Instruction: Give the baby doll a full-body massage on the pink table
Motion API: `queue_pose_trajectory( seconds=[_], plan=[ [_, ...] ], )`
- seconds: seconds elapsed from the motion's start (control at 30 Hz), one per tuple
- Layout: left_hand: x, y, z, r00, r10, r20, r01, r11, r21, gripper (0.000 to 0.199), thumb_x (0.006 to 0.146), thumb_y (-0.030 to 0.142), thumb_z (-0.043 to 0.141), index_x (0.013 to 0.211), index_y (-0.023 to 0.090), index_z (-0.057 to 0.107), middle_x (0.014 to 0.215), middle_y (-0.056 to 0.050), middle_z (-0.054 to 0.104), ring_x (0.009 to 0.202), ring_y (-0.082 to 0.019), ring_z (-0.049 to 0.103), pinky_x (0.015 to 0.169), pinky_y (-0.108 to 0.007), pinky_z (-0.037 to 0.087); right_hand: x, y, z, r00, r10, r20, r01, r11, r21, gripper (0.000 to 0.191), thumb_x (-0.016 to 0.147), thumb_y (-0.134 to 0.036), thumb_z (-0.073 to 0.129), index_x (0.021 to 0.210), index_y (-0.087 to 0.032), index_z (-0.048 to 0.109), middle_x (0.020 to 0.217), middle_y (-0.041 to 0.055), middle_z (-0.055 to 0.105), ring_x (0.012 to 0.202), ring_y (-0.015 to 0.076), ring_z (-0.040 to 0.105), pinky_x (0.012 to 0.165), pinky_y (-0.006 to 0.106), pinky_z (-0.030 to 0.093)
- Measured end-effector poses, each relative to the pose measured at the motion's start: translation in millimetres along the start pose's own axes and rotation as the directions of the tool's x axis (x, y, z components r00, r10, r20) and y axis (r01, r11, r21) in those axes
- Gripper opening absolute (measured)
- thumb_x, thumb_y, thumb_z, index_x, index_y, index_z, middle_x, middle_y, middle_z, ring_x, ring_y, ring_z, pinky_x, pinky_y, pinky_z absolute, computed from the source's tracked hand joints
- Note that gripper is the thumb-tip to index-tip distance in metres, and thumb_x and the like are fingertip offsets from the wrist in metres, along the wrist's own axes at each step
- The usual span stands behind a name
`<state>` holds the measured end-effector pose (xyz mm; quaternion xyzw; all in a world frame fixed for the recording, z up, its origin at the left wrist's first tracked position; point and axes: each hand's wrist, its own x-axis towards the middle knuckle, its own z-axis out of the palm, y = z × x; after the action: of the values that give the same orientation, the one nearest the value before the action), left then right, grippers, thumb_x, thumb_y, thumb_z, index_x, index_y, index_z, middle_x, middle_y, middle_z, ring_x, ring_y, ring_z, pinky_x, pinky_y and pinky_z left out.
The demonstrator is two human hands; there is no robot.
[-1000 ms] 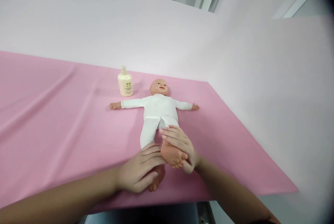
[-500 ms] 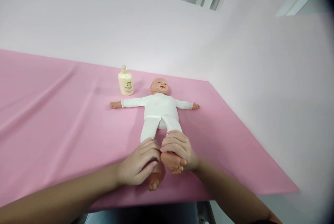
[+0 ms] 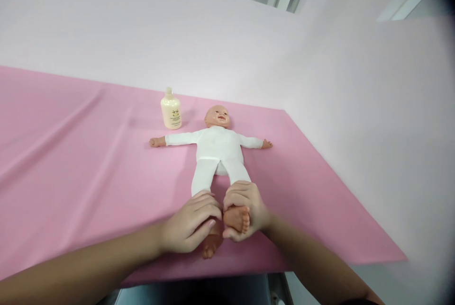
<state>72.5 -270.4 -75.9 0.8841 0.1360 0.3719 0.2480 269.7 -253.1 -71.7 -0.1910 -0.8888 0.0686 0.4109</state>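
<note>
A baby doll [image 3: 219,146] in a white body suit lies on its back on the pink cloth, arms spread and feet towards me. My left hand [image 3: 190,222] is wrapped round the lower part of the doll's leg on the left, and that foot points down at the cloth below my fingers. Around the ankle of the other leg, my right hand [image 3: 249,208] is closed, with the bare sole [image 3: 234,219] showing between fingers and thumb.
Beyond the doll's outstretched arm on the left stands a cream pump bottle [image 3: 171,112]. Pink cloth [image 3: 88,153] covers the table, which meets white walls [image 3: 177,35] at the back and right. A seat edge shows below the table.
The doll's foot in my right hand has turned, its toes now pointing right. My right thumb has come into view under it. My left hand has barely moved.
</note>
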Motion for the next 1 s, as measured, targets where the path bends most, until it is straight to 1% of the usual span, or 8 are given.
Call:
queue_pose_trajectory(
  seconds=[0.07,0.17,0.3,0.47,0.67,0.8,0.93,1.0],
  plan=[
    [0,0,0.2,1.000,0.001,0.005,-0.001,1.000,0.008,0.024,0.097,0.025,0.027,0.095,0.018,0.050,0.084,-0.006,0.056,0.080,-0.018,0.048,0.079,-0.035,0.041,0,-1,-1,1.000,0.002,0.014,-0.003,1.000,0.022,0.038,0.071,-0.059,0.053,0.073,-0.022,0.044,0.057,-0.0022,0.054,0.055,0.0117,0.054,0.059,0.027,0.044],
    [0,-1,0.6,1.000,0.005,0.007,-0.005,1.000,0.012,0.023,0.096,0.024,0.027,0.095,0.018,0.050,0.083,-0.006,0.057,0.080,-0.018,0.049,0.080,-0.036,0.041,3,-3,-3,1.000,-0.003,-0.009,0.004,0.998,0.066,0.032,0.073,-0.053,0.050,0.072,-0.022,0.045,0.057,-0.0022,0.054,0.053,0.0118,0.053,0.057,0.027,0.044],
    [0,-1,1.5,1.000,0.015,0.006,-0.015,1.000,0.007,0.023,0.096,0.022,0.027,0.095,0.019,0.050,0.083,-0.006,0.058,0.080,-0.018,0.050,0.083,-0.037,0.041,6,-8,-4,1.000,0.000,-0.022,0.002,0.996,0.085,0.028,0.072,-0.050,0.049,0.073,-0.022,0.044,0.059,-0.0018,0.054,0.053,0.0123,0.054,0.056,0.027,0.044],
    [-1,-1,2.0,1.000,0.014,0.013,-0.014,1.000,0.025,0.023,0.096,0.021,0.027,0.094,0.019,0.051,0.079,-0.005,0.059,0.077,-0.017,0.052,0.084,-0.037,0.041,4,-11,-3,0.999,-0.006,-0.038,0.010,0.995,0.102,0.020,0.072,-0.041,0.048,0.080,-0.023,0.043,0.061,-0.0016,0.053,0.056,0.0135,0.054,0.059,0.028,0.046],
    [-2,-2,2.5,1.000,0.016,0.011,-0.016,1.000,0.020,0.023,0.095,0.020,0.029,0.093,0.018,0.052,0.078,-0.005,0.059,0.078,-0.017,0.052,0.082,-0.036,0.042,3,-12,-1,0.991,-0.097,-0.096,0.109,0.986,0.124,0.022,0.072,-0.029,0.046,0.092,-0.022,0.044,0.063,-0.0013,0.056,0.056,0.0139,0.055,0.063,0.029,0.048],
    [-1,-1,1.6,0.999,0.000,0.044,-0.001,1.000,0.030,0.023,0.094,0.019,0.030,0.090,0.018,0.052,0.076,-0.005,0.059,0.076,-0.017,0.052,0.082,-0.036,0.042,4,-13,-1,0.982,-0.176,-0.065,0.182,0.977,0.110,0.022,0.073,-0.022,0.042,0.095,-0.022,0.042,0.060,-0.0034,0.054,0.055,0.0129,0.054,0.066,0.029,0.048],
    [1,0,1.6,0.997,0.034,0.063,-0.036,0.999,0.027,0.018,0.091,0.015,0.035,0.087,0.018,0.052,0.079,-0.005,0.061,0.077,-0.016,0.054,0.085,-0.035,0.042,5,-13,-2,0.974,-0.224,-0.043,0.228,0.964,0.137,0.017,0.077,-0.021,0.037,0.094,-0.021,0.042,0.058,-0.0034,0.052,0.052,0.0129,0.052,0.064,0.028,0.048],
    [1,0,2.5,0.995,0.053,0.083,-0.056,0.998,0.043,0.017,0.089,0.012,0.037,0.089,0.018,0.053,0.081,-0.005,0.063,0.080,-0.017,0.056,0.088,-0.036,0.042,5,-12,-2,0.967,-0.250,-0.052,0.255,0.955,0.151,0.015,0.083,-0.025,0.033,0.093,-0.021,0.043,0.058,-0.0018,0.053,0.053,0.0136,0.052,0.064,0.029,0.048]
  ],
)
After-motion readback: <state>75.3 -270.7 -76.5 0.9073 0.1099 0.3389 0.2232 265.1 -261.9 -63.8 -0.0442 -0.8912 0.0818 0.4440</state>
